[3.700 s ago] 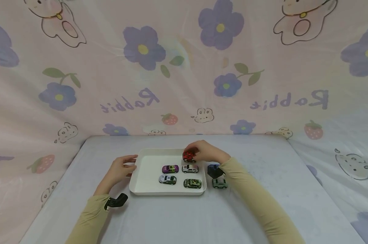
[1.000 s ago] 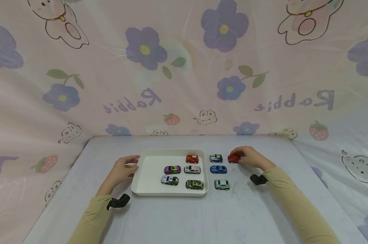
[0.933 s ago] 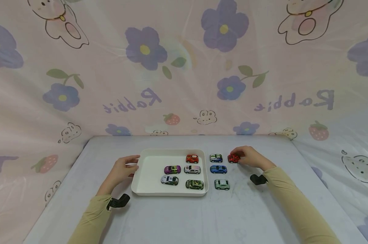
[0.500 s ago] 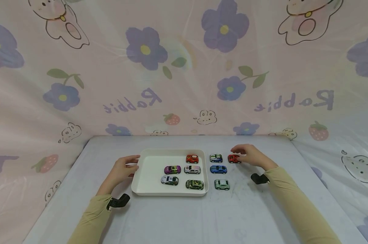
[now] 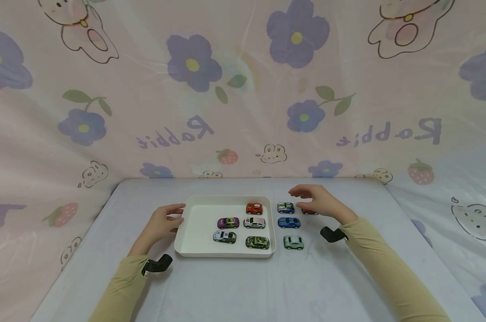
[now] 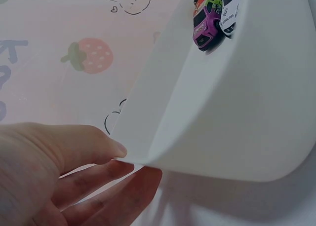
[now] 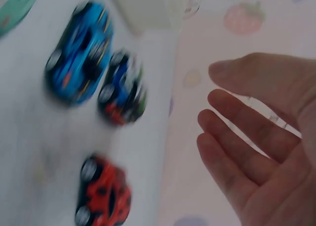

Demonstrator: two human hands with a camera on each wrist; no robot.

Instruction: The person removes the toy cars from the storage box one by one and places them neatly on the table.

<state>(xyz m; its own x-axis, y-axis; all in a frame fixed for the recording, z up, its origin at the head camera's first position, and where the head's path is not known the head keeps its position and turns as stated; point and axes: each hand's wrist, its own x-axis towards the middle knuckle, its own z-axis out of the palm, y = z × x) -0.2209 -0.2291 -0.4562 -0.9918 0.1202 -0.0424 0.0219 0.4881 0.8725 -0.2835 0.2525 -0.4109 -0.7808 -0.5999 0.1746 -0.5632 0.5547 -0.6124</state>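
My left hand (image 5: 158, 226) holds the left rim of a shallow white tray (image 5: 198, 252); in the left wrist view its thumb (image 6: 106, 144) lies at the edge and fingertips pass behind it. In the tray stand an orange-red toy car (image 5: 254, 209), a purple one (image 5: 228, 222), a white-and-pink one (image 5: 254, 222), a white-and-black one (image 5: 224, 236) and a camouflage one (image 5: 257, 242). My right hand (image 5: 321, 201) hovers, fingers apart and holding nothing, over a red black-spotted car (image 7: 106, 194), close to a small blue-white-green car (image 5: 285, 207).
Right of the tray a blue car (image 5: 289, 222) and a pale green car (image 5: 293, 242) also stand on the white-covered table (image 5: 235, 290). A patterned curtain (image 5: 243, 103) hangs behind the table's far edge.
My right hand has let go of the red black-spotted car, risen and shifted left. Earlier it held a red car at the tray's back right corner. The left hand stays at the tray.
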